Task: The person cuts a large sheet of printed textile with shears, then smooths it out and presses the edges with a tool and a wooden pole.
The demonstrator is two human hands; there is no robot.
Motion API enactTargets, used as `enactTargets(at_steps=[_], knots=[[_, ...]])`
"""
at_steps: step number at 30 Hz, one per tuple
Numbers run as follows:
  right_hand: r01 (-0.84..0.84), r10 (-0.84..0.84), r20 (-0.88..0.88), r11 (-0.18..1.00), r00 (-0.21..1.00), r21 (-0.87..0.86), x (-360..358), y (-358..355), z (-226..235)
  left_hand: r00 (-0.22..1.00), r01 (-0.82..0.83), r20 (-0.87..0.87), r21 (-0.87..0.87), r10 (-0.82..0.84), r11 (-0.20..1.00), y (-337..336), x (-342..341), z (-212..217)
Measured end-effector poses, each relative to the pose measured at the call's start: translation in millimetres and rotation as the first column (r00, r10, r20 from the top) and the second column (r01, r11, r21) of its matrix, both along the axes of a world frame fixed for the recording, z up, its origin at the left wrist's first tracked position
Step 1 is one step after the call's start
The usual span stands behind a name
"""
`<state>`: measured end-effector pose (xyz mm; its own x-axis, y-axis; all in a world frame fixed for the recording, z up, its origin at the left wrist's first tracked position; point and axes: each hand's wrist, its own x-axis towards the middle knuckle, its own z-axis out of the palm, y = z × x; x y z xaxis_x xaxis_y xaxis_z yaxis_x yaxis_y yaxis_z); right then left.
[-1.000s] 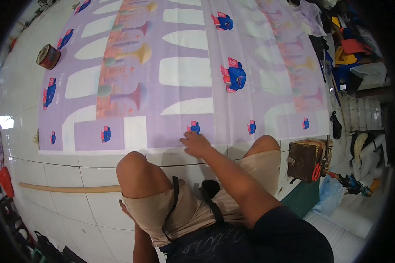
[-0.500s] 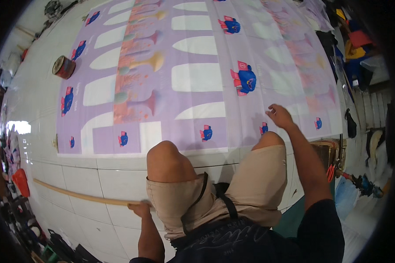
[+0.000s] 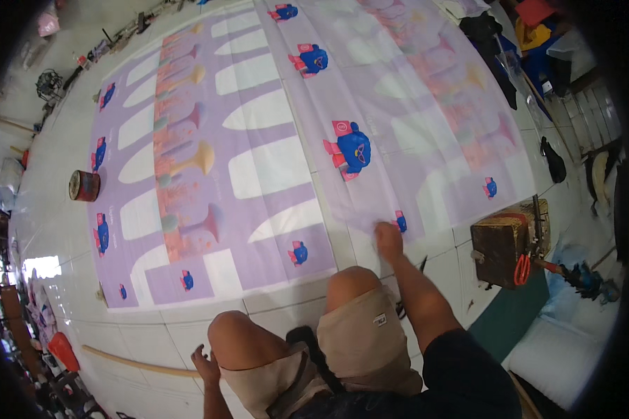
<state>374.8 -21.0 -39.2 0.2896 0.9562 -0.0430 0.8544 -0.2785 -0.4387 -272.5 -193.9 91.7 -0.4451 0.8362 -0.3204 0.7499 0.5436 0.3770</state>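
Two large lilac printed sheets with blue cartoon figures lie on the tiled floor. White arch shapes and an orange band run along the left sheet (image 3: 220,276). The right sheet (image 3: 426,150) looks thinner, and its near left corner is raised at my right hand (image 3: 388,241), whose closed fingers grip its edge. A strip of floor shows between the two sheets. Beside my left knee, my left hand (image 3: 206,364) has its fingers apart and holds nothing. A long wooden stick (image 3: 140,362) lies on the floor with its right end next to that hand.
A round tin (image 3: 84,186) stands at the left sheet's outer edge. On the right are a worn box (image 3: 503,244), red-handled scissors (image 3: 522,270) and a green mat (image 3: 514,307). Cloths and bags (image 3: 531,35) are heaped at the far right. A red-orange object (image 3: 63,351) lies at left.
My right hand has closed on the right sheet's near edge and shifted it away from the left sheet, baring floor between. My left hand has come off the stick. The view has turned.
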Motion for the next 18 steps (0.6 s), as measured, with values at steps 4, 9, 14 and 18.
enactTargets(at_steps=[4,9,14,18], knots=[[0.667,-0.668,-0.118,0.743,0.735,-0.054,157.1,45.4,57.1,0.986,0.097,0.145,-0.083,-0.084,0.992,55.8,78.9,87.4],[0.913,-0.769,-0.639,0.27,0.012,-0.308,264.7,135.5,201.4,0.958,0.196,0.235,-0.111,-0.166,0.974,47.7,96.9,169.4],[0.897,-0.536,-0.798,0.157,-0.275,-0.414,277.9,167.5,334.4,0.911,0.363,0.293,-0.235,-0.29,0.902,124.4,186.3,294.3],[0.903,-0.355,-0.893,0.223,-0.276,-0.368,287.6,158.4,403.5,0.861,0.415,0.391,-0.173,-0.324,0.893,209.8,277.0,326.6]])
